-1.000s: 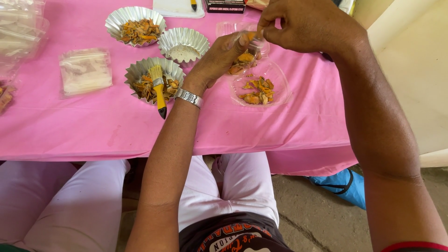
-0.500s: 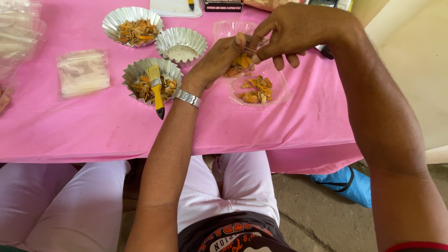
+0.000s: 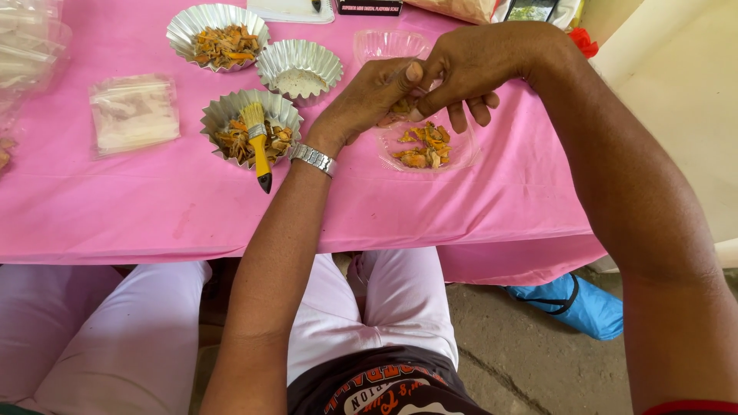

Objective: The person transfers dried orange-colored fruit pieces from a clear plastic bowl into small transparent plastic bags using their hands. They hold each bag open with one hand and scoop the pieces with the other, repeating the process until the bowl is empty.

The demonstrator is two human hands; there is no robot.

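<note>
Pinched together, the left hand [image 3: 373,96] and right hand [image 3: 477,65] hold a small orange-brown piece [image 3: 401,106] between their fingertips, just above a clear plastic tray [image 3: 461,150] of similar pieces near the pink table's [image 3: 138,207] front edge. Farther left, a yellow brush [image 3: 257,142] rests in a foil cup [image 3: 219,115].
</note>
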